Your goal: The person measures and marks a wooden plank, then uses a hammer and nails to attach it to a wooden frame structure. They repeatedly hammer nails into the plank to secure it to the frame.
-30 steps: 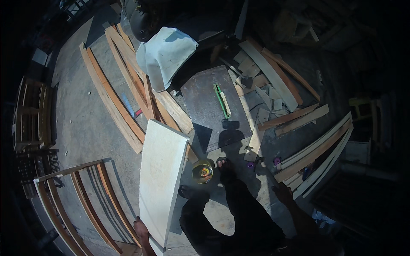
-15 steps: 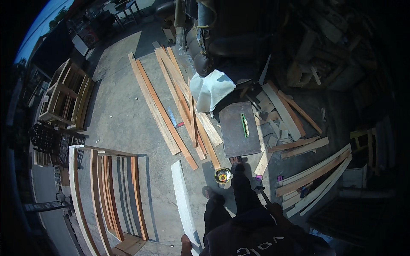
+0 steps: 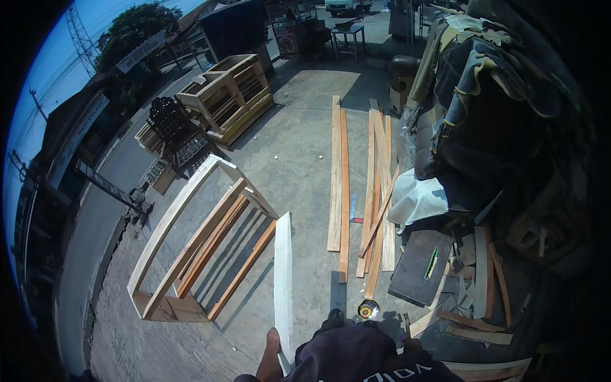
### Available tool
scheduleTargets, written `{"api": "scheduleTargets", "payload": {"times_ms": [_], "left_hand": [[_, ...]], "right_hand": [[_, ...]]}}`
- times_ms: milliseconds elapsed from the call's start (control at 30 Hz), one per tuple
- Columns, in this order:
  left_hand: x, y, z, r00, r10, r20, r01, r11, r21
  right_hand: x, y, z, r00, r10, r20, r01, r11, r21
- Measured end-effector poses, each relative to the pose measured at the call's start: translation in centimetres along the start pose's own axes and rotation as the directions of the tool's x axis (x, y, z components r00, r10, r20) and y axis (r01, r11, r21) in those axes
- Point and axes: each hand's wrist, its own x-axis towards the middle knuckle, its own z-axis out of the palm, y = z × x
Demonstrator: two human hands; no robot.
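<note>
My left hand [image 3: 272, 350] is closed on the lower part of a long pale wooden board [image 3: 283, 280] at the lower middle. The board's far end reaches up beside the near right corner of a slatted wooden frame [image 3: 196, 247]. At the lower right, my right hand [image 3: 412, 347] grips a hammer [image 3: 406, 326], its head pointing away from me. Part of that hand is hidden by my dark shirt. On the ground between my hands sits a small round dish with a yellow middle [image 3: 368, 310].
Long planks [image 3: 335, 178] lie on the concrete ahead. A dark flat box [image 3: 417, 270] stands right of them, amid wood offcuts [image 3: 474, 321]. Beyond are a white cloth [image 3: 420, 197] and a dark padded seat [image 3: 426, 143]. A wooden crate frame [image 3: 229, 95] stands farther back.
My view has swung left and up, so the planks and dark box sit farther right and the street shows. The pale board now appears more upright, beside the frame. Both hands keep their holds.
</note>
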Motion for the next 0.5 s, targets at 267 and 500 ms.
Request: {"api": "scheduleTargets", "payload": {"times_ms": [267, 500], "left_hand": [[-5.1, 2.6, 1.5, 0.966, 0.24, -0.093, -0.217, 0.955, 0.203], [-2.8, 15.2, -9.4, 0.894, 0.352, -0.276, -0.137, 0.804, 0.579]], "right_hand": [[5.7, -9.4, 8.2, 0.952, 0.301, 0.05, -0.255, 0.876, -0.409], [13.3, -11.3, 26.8, 0.999, -0.018, -0.043, -0.02, 0.667, -0.745]]}}
